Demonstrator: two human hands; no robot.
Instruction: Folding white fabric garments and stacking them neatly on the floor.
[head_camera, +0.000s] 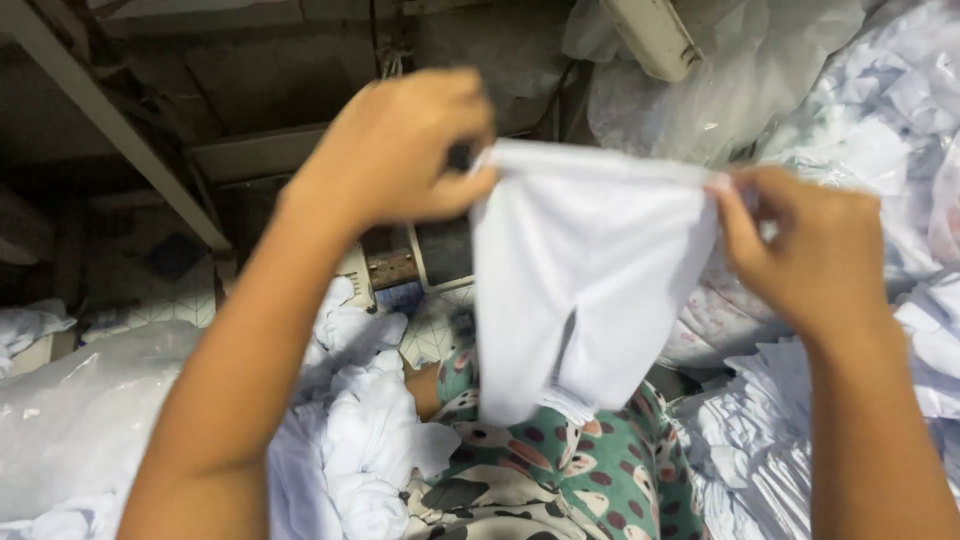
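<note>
White garment piece (590, 280) hangs at the centre of the frame, pinched at its 2 top corners so that its upper hem is pulled taut and level. The left hand (400, 150), upper middle of the frame, is clenched on the left corner with thumb and fingers folded over the hem; the right hand (810, 250), at the right, nips the other corner between thumb and forefinger. Held this way the cloth falls open under its own weight — 2 short leg-like flaps part along a slit near the bottom, so the whole front shows flat to the eye.

Below it, at the bottom centre, lies a lap in green patterned fabric (570, 480) with dark red dots. At the lower left sits a heap of crumpled white pieces (360, 420), beside a clear plastic bag (80, 420). Stacked white cloth (770, 450) rises at the lower right, and more fills the upper right corner under plastic wrap (720, 90). Behind the hands — dim and partly hidden — a metal machine part (430, 260) and a slanting beam (110, 120) cross the upper left.
</note>
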